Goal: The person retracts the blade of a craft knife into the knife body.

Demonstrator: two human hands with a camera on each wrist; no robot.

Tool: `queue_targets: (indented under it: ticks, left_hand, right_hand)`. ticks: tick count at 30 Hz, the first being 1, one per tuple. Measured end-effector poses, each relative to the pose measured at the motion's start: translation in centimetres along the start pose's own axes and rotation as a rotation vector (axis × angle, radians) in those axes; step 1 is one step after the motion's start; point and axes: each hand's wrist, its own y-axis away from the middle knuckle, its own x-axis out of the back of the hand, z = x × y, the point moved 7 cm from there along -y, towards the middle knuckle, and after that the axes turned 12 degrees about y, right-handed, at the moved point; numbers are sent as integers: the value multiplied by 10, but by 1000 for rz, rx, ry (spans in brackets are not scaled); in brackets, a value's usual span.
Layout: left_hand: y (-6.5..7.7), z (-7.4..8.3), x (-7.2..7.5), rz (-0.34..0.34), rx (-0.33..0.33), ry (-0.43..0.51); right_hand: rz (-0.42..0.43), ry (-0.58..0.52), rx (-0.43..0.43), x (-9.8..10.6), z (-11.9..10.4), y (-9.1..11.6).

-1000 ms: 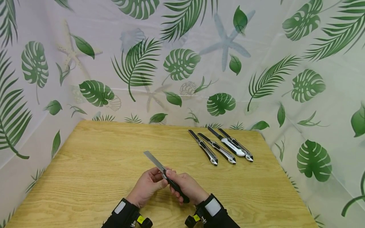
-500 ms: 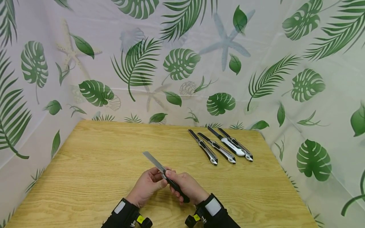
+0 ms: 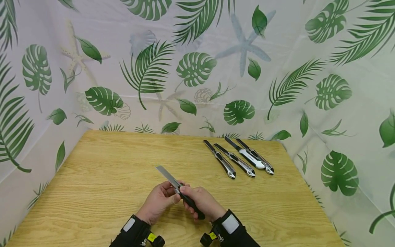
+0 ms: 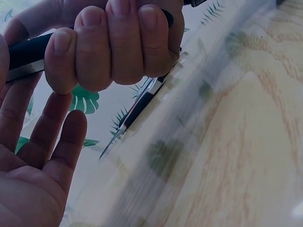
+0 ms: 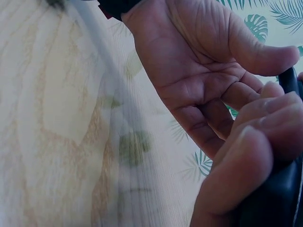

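White fabric printed with green leaves point(image 3: 197, 118) hung behind a yellow wood-grained table point(image 3: 108, 164). Near the table's far right corner lay three silver-and-black cutter knives point(image 3: 237, 162) and a white-handled one point(image 3: 253, 160), perhaps aligned for order. Above the table's near middle, the right hand point(image 3: 203, 202) gripped a black-handled cutter knife point(image 3: 189, 202); the left hand point(image 3: 157, 202) pinched its neck, seemingly steadying the bared steel blade point(image 3: 167, 176).

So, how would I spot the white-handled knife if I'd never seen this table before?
Find the wooden table and look toward its far right corner, where four knives lie slanted side by side. The white-handled knife is third from the left in the head view; its mostly white handle sets it apart from its black-and-silver neighbours.
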Motion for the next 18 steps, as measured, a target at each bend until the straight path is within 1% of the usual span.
queue_targets:
  ticks: [5,11,18]
  left_hand:
    - [1,-1,2,11,13,8]
    - [1,-2,3,15,30,-14]
    - [1,0,3,8,25,-7]
  right_hand:
    - [-24,-5,23,-1,-2,1]
    - [-55,-25,44,-3,-3,0]
    - [-94,-61,64,-6,-4,-1]
